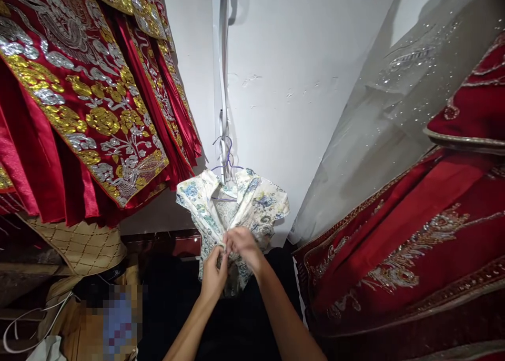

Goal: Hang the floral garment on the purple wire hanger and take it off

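Note:
A short-sleeved floral blouse [268, 200], white with blue, green and yellow flowers, hangs on a purple wire hanger [230, 153]. Its collar spreads open in a V at the top. My left hand [215, 270] is closed in a pinch on the blouse's front edge, just below the V. Close beside it, touching the same spot, my right hand [242, 243] has its fingers curled together and is slightly blurred. Whatever small part lies between the right fingertips is hidden.
A red gown with gold and silver embroidery [102, 119] hangs at left. To the right are a sheer glittery white dress [366, 124] and a beaded red gown [394, 245]. A white strap [223, 61] runs down the wall [300, 40]. A wooden surface [82, 319] is at lower left.

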Demonstrator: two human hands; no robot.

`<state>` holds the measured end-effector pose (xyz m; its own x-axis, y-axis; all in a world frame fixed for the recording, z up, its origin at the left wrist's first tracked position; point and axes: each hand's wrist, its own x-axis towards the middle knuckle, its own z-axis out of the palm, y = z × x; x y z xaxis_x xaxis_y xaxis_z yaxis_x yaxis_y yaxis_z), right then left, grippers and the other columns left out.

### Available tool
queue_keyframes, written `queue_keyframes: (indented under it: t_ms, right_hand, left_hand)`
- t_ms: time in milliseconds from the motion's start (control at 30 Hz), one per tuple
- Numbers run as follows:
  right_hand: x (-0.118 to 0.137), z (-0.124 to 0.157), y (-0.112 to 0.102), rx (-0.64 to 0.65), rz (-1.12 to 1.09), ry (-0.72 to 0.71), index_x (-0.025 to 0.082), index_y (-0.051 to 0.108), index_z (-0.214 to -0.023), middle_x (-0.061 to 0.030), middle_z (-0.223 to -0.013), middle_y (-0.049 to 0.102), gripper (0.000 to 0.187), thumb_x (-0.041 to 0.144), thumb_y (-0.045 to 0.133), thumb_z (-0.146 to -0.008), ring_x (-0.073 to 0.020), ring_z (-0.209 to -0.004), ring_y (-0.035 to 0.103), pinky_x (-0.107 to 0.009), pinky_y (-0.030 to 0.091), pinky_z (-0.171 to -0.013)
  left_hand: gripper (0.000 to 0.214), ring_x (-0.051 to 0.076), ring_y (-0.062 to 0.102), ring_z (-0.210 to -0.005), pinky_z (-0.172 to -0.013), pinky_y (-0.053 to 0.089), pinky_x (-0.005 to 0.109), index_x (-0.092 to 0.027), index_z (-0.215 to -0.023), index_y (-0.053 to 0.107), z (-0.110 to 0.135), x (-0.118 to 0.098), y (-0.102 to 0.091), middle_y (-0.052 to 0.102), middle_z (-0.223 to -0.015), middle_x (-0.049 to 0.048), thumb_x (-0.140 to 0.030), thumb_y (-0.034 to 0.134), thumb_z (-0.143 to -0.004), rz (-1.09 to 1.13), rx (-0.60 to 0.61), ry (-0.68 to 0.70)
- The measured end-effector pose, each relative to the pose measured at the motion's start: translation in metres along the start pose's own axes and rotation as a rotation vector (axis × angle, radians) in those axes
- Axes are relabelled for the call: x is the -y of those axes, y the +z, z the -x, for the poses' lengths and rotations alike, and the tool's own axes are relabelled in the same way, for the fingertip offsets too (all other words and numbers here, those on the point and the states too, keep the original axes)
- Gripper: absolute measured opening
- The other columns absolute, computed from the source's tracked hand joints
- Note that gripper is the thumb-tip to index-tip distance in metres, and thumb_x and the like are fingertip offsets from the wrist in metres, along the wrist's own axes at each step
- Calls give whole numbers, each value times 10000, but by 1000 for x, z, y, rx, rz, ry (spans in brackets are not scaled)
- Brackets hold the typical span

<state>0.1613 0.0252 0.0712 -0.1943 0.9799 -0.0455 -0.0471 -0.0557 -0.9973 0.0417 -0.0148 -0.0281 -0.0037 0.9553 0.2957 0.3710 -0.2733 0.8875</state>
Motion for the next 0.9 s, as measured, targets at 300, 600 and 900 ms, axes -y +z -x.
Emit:
queue_keyframes:
  t_ms: [300,600,900]
  right_hand:
    - [132,-46,-2,-152,-82,-387,155,611,-651,14,-465,573,203,260,492,-778,-65,-391,383,-191,252,-401]
    - [113,4,0,-163,95,-423,173,586,-608,40,-404,520,207,231,485,-780,-88,-392,427,-204,301,-439]
    - [104,-9,5,-184,43,-442,182,570,-608,52,-400,469,209,242,491,-792,-93,-395,400,-219,280,-443]
  left_hand:
    - [181,178,523,-621,-653,403,287,-209,-670,555,-35,-15,-10,518,-618,-9,-282,584,-833,-12,96,65]
    - [281,185,634,-935,-848,486,304,-222,-1186,631,-100,-144,-63,671,-1041,68,-312,575,-926,252,-117,403]
    - [173,186,616,-830,-779,449,293,-202,-943,656,-118,-182,-91,678,-900,53,-272,500,-966,-209,40,667]
